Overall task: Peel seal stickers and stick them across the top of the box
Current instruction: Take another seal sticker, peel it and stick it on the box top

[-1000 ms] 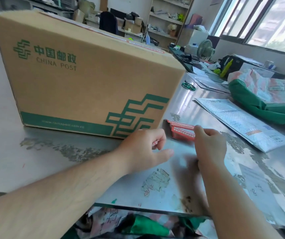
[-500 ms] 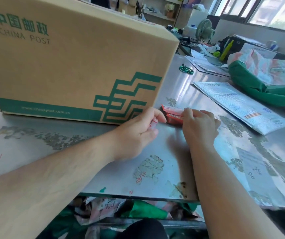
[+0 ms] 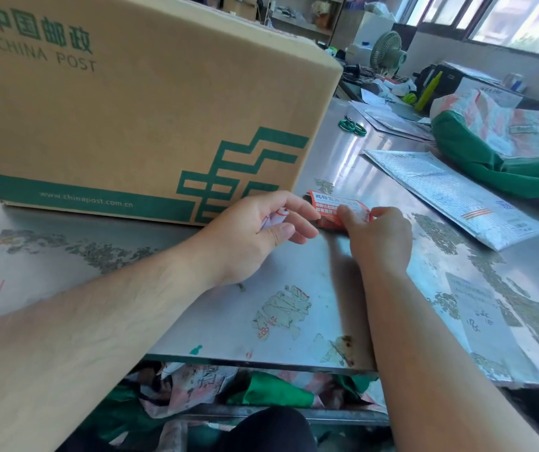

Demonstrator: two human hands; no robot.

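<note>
A large brown China Post cardboard box (image 3: 137, 109) stands on the steel table (image 3: 163, 288), filling the upper left. Just right of its near corner lies a small stack of red and white seal stickers (image 3: 330, 207). My right hand (image 3: 379, 236) pinches the right end of the stack, thumb on top. My left hand (image 3: 261, 230) hovers just left of the stack, its fingers curled around a crumpled scrap of white and red paper (image 3: 274, 220). The top of the box is out of view.
A grey padded mailer (image 3: 451, 194) lies to the right, with a green and pink woven sack (image 3: 506, 148) behind it. Green-handled scissors (image 3: 353, 125) rest farther back. A fan (image 3: 387, 53) and desk clutter sit beyond. Sticker residue marks the table; sacks lie under its front edge.
The view has moved closer and lower. My right hand has lifted the end of the sticker stack. My left hand, closed around the scrap, has come up beside the stack.
</note>
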